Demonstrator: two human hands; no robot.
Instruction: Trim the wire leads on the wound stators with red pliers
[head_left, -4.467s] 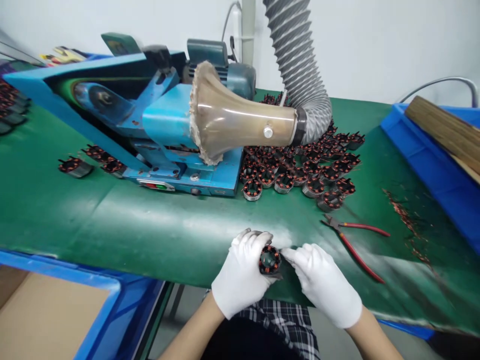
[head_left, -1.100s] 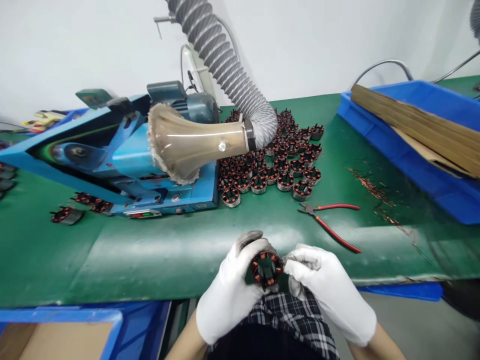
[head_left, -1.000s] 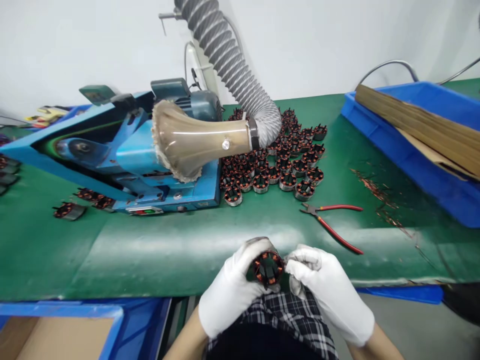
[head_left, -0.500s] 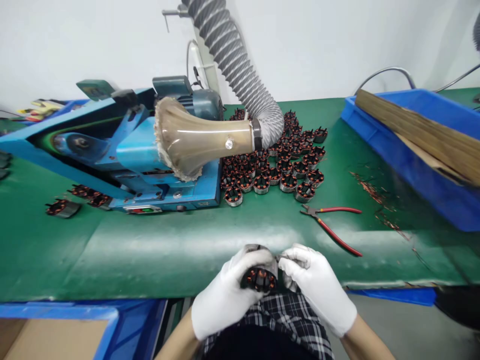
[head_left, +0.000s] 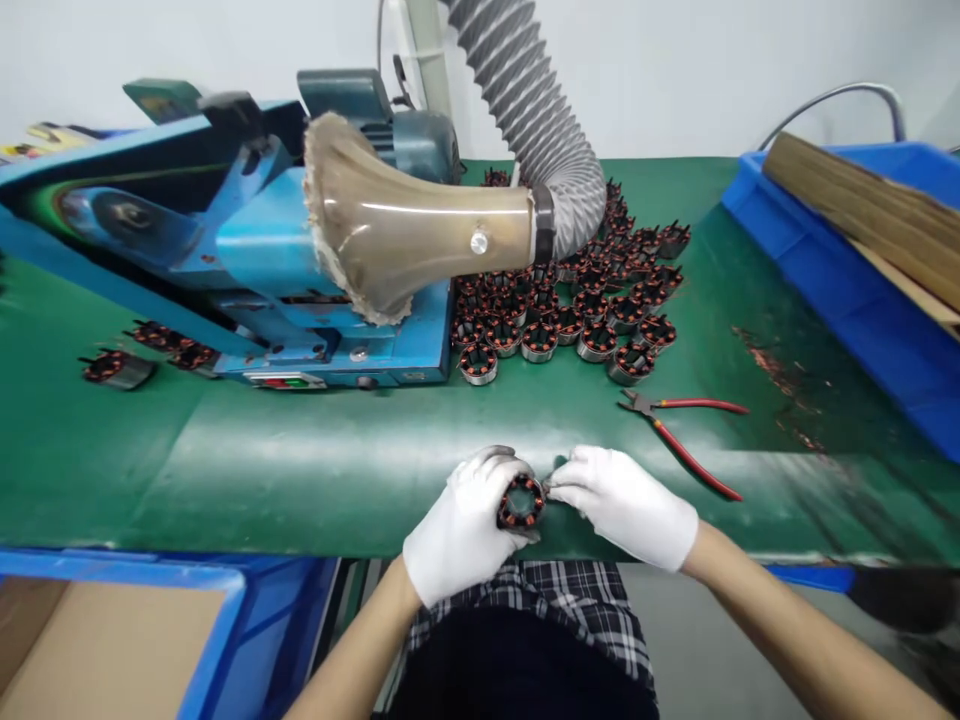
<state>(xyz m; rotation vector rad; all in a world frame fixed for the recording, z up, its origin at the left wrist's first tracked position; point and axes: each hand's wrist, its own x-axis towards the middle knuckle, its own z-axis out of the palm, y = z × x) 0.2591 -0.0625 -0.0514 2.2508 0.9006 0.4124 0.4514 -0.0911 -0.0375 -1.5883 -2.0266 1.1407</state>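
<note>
In a white glove, my left hand (head_left: 469, 520) curls its fingers around a motor stator (head_left: 525, 520), a steel ring with copper windings. The stator's open face is turned up toward me, above the front of the green bench. My right hand (head_left: 626, 505), gloved too, has thumb and fingers pinched together at the stator's right edge. What lies in that pinch is too small to make out. To the right of my right hand, red-handled cutting pliers (head_left: 697, 463) rest on the bench with their handles spread.
Many more stators (head_left: 540, 342) crowd beside a blue belt machine (head_left: 262, 235) with a funnel hood (head_left: 427, 225) and grey hose (head_left: 517, 90). Copper wire scraps (head_left: 772, 370) lie near a blue bin (head_left: 862, 280) holding boards. Another blue bin (head_left: 235, 600) stands below the bench, lower left.
The stator has turned, so its open face now points more toward me. My right hand has flattened out beside it, still pinching at its edge. The whole view has shifted.
</note>
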